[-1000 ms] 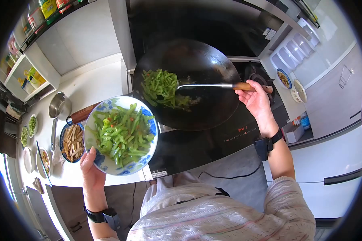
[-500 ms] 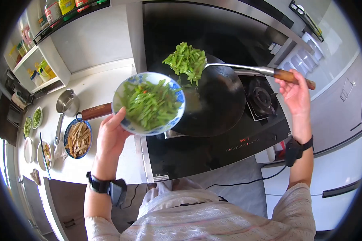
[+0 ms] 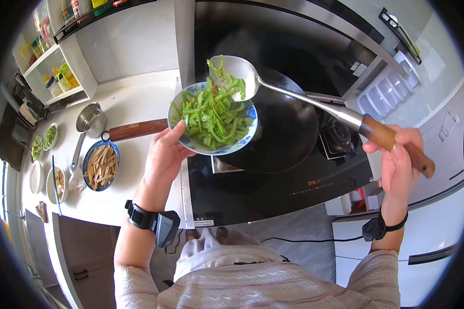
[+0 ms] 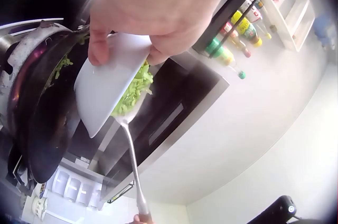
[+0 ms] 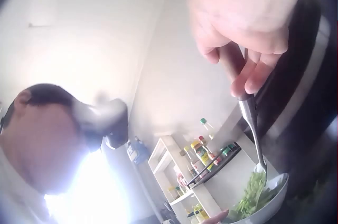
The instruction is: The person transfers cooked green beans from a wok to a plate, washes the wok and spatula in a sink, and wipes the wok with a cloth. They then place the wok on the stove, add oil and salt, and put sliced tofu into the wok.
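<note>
The left hand (image 3: 162, 157) grips a bowl (image 3: 250, 117) of green vegetables (image 3: 211, 116) just left of center frame as the right hand (image 3: 399, 167), at right, holds a wooden-handled spatula (image 3: 344, 116) to the bowl's upper rim.

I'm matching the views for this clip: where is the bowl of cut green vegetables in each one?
Head: bowl just above and left of centre.
Left wrist: bowl left of centre, its outside showing.
Right wrist: bowl at lower right, reaching the bottom edge.
Shared landmark: the metal spatula, its blade at the bowl.
</note>
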`<move>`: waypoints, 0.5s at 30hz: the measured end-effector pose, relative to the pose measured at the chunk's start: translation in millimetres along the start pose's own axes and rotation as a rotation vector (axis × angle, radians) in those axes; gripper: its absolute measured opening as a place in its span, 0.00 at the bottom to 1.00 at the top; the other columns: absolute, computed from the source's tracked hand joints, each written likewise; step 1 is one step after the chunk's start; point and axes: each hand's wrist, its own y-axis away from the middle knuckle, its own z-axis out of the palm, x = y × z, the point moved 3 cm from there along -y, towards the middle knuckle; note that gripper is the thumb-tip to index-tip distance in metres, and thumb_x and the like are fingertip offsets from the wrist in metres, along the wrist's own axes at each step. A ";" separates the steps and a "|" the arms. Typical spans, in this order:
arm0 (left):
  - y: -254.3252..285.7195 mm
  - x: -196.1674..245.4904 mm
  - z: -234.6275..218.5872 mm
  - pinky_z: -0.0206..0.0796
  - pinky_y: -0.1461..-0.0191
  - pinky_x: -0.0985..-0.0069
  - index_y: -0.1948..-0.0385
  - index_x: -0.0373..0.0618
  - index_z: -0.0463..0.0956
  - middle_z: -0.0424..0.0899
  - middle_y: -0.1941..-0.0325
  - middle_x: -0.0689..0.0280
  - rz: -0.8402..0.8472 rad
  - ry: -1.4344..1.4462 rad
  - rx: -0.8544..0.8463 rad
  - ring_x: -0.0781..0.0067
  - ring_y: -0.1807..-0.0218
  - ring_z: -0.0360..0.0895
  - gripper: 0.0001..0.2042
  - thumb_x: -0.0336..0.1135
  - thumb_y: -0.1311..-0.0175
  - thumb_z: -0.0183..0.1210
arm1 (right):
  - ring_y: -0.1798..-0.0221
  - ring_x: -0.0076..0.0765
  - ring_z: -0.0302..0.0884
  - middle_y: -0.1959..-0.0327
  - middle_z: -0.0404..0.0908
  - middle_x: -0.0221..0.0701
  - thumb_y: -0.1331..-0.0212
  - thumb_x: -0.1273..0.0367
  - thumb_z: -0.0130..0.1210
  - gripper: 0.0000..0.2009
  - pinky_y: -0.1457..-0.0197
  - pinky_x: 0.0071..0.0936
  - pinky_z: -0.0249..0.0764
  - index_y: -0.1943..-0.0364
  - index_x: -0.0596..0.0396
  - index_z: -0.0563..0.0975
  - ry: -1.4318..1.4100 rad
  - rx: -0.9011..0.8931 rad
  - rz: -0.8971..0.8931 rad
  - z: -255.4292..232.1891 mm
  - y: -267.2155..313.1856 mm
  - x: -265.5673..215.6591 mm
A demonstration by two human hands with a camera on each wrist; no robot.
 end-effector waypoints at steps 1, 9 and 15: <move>2.1 -1.1 -0.3 0.73 0.65 0.79 0.56 0.30 0.68 0.79 0.63 0.57 0.001 0.004 0.002 0.71 0.65 0.80 0.18 0.40 0.38 0.51 | 0.67 0.42 0.79 0.59 0.73 0.53 0.45 0.70 0.47 0.08 0.62 0.33 0.76 0.62 0.54 0.66 0.099 -0.072 -0.098 2.7 3.7 -7.6; 24.5 -5.2 -2.2 0.74 0.62 0.76 0.55 0.29 0.67 0.79 0.60 0.56 0.023 0.045 -0.007 0.70 0.63 0.79 0.18 0.37 0.38 0.51 | 0.55 0.47 0.77 0.54 0.73 0.54 0.57 0.68 0.63 0.06 0.54 0.30 0.74 0.77 0.46 0.76 0.266 -0.363 -0.180 7.4 27.0 -33.2; 42.0 -9.0 -9.0 0.73 0.58 0.73 0.54 0.29 0.67 0.78 0.59 0.56 0.030 0.071 -0.002 0.69 0.59 0.78 0.18 0.37 0.38 0.51 | 0.55 0.46 0.77 0.55 0.74 0.53 0.56 0.65 0.63 0.05 0.55 0.30 0.75 0.79 0.42 0.77 0.233 -0.310 -0.125 8.8 38.1 -39.0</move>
